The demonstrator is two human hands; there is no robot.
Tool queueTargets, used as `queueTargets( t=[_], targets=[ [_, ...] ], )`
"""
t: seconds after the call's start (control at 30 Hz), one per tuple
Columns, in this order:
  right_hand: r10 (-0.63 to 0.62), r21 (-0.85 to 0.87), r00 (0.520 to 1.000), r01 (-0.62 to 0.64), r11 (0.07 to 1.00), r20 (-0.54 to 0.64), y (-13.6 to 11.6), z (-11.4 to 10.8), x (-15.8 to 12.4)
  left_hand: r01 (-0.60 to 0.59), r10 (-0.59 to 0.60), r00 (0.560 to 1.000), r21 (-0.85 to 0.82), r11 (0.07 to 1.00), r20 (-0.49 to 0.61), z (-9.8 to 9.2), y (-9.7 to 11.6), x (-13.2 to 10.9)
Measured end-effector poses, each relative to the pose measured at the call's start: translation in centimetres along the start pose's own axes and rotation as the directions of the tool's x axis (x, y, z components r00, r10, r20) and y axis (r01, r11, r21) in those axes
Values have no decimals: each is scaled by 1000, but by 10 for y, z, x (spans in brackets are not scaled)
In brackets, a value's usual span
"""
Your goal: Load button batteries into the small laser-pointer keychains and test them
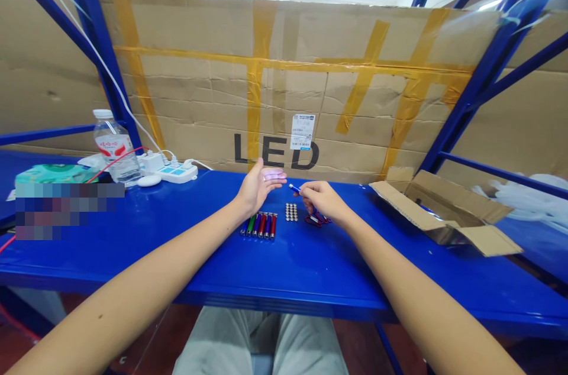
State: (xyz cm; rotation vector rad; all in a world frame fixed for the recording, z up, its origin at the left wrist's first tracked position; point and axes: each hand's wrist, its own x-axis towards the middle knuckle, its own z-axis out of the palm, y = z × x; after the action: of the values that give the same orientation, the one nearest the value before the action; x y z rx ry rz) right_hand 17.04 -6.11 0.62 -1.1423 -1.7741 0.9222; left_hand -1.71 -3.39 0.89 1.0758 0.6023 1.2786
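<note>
My right hand [323, 199] pinches a small blue flashlight [294, 188], its front end pointing left at my other hand. My left hand [261, 186] is open, palm turned to the right, fingers stretched out, and a violet glow lies on the fingers. Below it, several slim metal flashlights [261, 226] in red, blue, green and purple lie side by side in a row. Small silver button cells [291, 212] sit in a neat grid between the hands. Under my right hand are clips with red cords [314, 220], partly hidden by it.
On the right an open cardboard box [437, 209] has blue items inside. A plastic bottle [116, 147], a white power strip [175, 171] and a green packet [53, 174] stand at the left. A large cardboard sheet [204, 97] walls off the back of the blue table [310, 268].
</note>
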Motion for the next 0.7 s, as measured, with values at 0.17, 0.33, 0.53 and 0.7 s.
queueTargets(
  t=[0.17,0.33,0.53,0.7],
  targets=[
    [15,-22,1000,-15,1000,8,-1,0,0,5,-5,1000,5,1000,3,0,0,0],
    [2,-50,1000,-1,999,23,0,0,0,3,-3,1000,2,1000,31,0,-2,-1],
    [-8,-36,1000,8,999,16,3,-2,0,1,-2,1000,8,1000,26,0,-3,0],
    [1,-43,1000,0,999,28,4,-3,0,-11,11,1000,5,1000,29,0,-3,-1]
  ],
)
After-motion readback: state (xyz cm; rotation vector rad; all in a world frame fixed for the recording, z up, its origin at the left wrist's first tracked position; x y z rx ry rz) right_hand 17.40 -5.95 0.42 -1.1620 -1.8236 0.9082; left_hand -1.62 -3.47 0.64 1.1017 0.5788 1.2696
